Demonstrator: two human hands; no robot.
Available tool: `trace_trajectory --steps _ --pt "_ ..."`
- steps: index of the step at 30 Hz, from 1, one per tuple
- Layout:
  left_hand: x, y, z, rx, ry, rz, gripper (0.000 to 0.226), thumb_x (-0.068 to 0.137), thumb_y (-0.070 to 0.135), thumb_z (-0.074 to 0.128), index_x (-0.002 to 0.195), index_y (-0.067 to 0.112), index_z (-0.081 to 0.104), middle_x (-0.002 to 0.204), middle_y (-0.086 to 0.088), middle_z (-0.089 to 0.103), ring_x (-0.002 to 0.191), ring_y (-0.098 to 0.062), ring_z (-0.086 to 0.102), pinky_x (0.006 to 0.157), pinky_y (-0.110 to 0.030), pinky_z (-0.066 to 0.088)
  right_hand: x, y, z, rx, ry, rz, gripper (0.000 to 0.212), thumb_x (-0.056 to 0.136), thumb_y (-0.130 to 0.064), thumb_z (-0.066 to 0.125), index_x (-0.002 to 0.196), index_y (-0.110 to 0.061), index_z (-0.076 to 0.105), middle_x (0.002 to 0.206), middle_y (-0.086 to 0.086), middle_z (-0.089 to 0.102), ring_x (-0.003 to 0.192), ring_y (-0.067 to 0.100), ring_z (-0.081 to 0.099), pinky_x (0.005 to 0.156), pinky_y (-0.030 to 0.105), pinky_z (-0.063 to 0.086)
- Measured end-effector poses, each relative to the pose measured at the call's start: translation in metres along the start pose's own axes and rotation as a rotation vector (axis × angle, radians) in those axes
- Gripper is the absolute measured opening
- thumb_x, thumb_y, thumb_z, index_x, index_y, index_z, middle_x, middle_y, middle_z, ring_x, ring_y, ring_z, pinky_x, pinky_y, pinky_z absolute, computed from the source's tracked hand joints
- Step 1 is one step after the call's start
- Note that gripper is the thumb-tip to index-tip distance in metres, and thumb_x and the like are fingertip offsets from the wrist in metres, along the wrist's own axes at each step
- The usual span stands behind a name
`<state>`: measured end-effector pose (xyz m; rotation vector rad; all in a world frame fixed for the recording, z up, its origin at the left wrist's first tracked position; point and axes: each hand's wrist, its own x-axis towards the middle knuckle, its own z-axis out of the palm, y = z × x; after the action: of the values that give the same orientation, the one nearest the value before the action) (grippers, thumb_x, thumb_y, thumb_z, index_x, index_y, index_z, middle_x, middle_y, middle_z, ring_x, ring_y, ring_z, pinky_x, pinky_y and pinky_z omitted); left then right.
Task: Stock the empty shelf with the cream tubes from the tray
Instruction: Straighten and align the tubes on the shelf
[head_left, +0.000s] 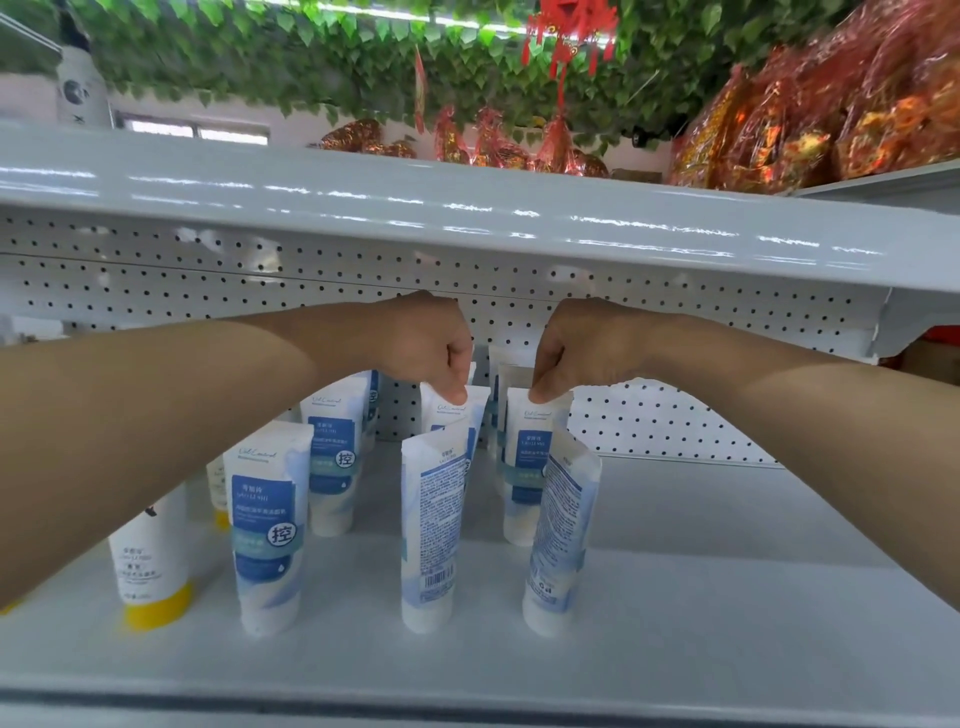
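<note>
Clearly both hands are working at the middle row of the shelf (727, 571). The left hand (431, 353) pinches the flat crimped top of a cream tube (451, 415), its fingers curled down and its thumb tip on the seam. The right hand (571, 353) pinches the crimp of a second tube (530, 467) in the same way, just beside the first.

Both held tubes stand upright, cap down. The second tube's cap looks to be resting on the shelf. The foot of the first is hidden by the front tubes (431, 530), which stand nearer the person, below the wrists. More tubes show behind the two grips, against the pegboard (675, 426). Out past the left forearm are some yellow-capped tubes (150, 561). No tray is in view.

These tubes are probably light, with soft, glossy walls that would dent and slip under a squeeze. The stiff crimp is therefore the sensible place to hold, as both hands do. Balanced on a narrow cap, each tube should tip easily, so letting go calls for a straight, gentle lift of the fingers. The forearms pass close over the front row, and one tube there looks tilted, so a careless pull back could knock it over.
</note>
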<state>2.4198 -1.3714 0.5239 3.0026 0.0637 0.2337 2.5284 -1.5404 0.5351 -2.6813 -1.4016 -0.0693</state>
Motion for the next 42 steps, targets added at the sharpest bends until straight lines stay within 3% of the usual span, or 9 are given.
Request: trace_trajectory --steps 4,7,11,17,21,28,33,39,42 --pt "-0.002 -0.002 0.001 -0.015 0.004 0.008 0.012 0.078 0.026 0.078 0.079 0.020 0.068 0.068 0.016 0.060 0.064 0.001 0.053 0.056 -0.013 0.036 -0.002 -0.004 -0.002 -0.028 -0.003 0.002 0.026 0.082 -0.036 0.077 0.101 -0.020 0.077 0.103 -0.008 0.071 0.095 0.011 0.062 0.078 0.024 0.052" --pt "-0.004 -0.003 0.000 -0.001 -0.006 0.005 0.014 0.077 0.028 0.079 0.079 0.020 0.067 0.068 0.015 0.059 0.063 0.001 0.051 0.055 -0.014 0.036 -0.005 -0.006 -0.004 -0.058 0.011 0.009 0.030 0.083 -0.041 0.075 0.106 -0.022 0.075 0.105 -0.008 0.068 0.096 0.012 0.061 0.070 0.022 0.049" --pt "-0.006 -0.004 0.001 0.022 0.008 -0.020 0.017 0.076 0.031 0.079 0.083 0.019 0.069 0.072 0.017 0.059 0.069 0.000 0.054 0.059 -0.015 0.039 -0.012 -0.007 -0.006 -0.051 0.050 0.015 0.030 0.084 -0.042 0.072 0.108 -0.023 0.074 0.107 -0.008 0.068 0.099 0.013 0.061 0.082 0.026 0.051" --pt "-0.020 0.005 -0.009 0.039 0.117 -0.032 0.025 0.078 0.041 0.076 0.091 0.020 0.071 0.084 0.016 0.063 0.084 -0.006 0.059 0.072 -0.020 0.045 -0.035 -0.016 -0.009 -0.010 0.115 -0.036 0.027 0.089 -0.045 0.065 0.104 -0.024 0.074 0.091 -0.015 0.064 0.084 0.003 0.055 0.064 0.016 0.041" --pt "-0.043 0.022 -0.018 0.039 0.170 0.013 0.027 0.081 0.051 0.067 0.096 0.029 0.067 0.078 0.020 0.055 0.073 0.003 0.051 0.063 -0.016 0.037 -0.061 -0.021 -0.011 0.037 0.104 -0.057 0.025 0.090 -0.051 0.060 0.101 -0.032 0.070 0.086 -0.015 0.069 0.082 0.000 0.057 0.069 0.020 0.045" --pt "-0.078 0.038 -0.013 -0.002 0.044 0.000 0.024 0.082 0.063 0.058 0.100 0.047 0.060 0.090 0.014 0.064 0.081 -0.001 0.058 0.070 -0.023 0.045 -0.094 -0.027 -0.008 0.051 0.019 -0.054 0.023 0.092 -0.058 0.052 0.104 -0.043 0.065 0.088 -0.020 0.071 0.091 0.000 0.060 0.081 0.024 0.048" --pt "-0.092 0.043 -0.018 0.022 -0.018 -0.006 0.026 0.082 0.066 0.053 0.099 0.048 0.060 0.084 0.013 0.062 0.074 -0.002 0.055 0.065 -0.023 0.040 -0.101 -0.031 -0.007 0.034 -0.061 -0.078 0.022 0.093 -0.055 0.053 0.103 -0.041 0.068 0.086 -0.018 0.070 0.085 0.004 0.063 0.076 0.024 0.049" --pt "-0.097 0.043 -0.020 -0.012 -0.129 -0.030 0.031 0.089 0.061 0.044 0.100 0.043 0.067 0.091 0.012 0.069 0.093 -0.005 0.061 0.080 -0.025 0.043 -0.103 -0.033 -0.008 0.096 -0.084 -0.054 0.025 0.098 -0.036 0.051 0.101 -0.029 0.074 0.091 -0.011 0.068 0.084 0.006 0.058 0.064 0.019 0.047" --pt "-0.095 0.043 -0.018 -0.038 -0.140 -0.047 0.037 0.092 0.058 0.041 0.101 0.038 0.070 0.089 0.015 0.066 0.091 -0.007 0.063 0.087 -0.027 0.046 -0.102 -0.033 -0.009 0.066 -0.089 -0.061 0.024 0.097 -0.021 0.053 0.103 -0.029 0.074 0.090 -0.013 0.068 0.078 0.004 0.057 0.061 0.017 0.045"
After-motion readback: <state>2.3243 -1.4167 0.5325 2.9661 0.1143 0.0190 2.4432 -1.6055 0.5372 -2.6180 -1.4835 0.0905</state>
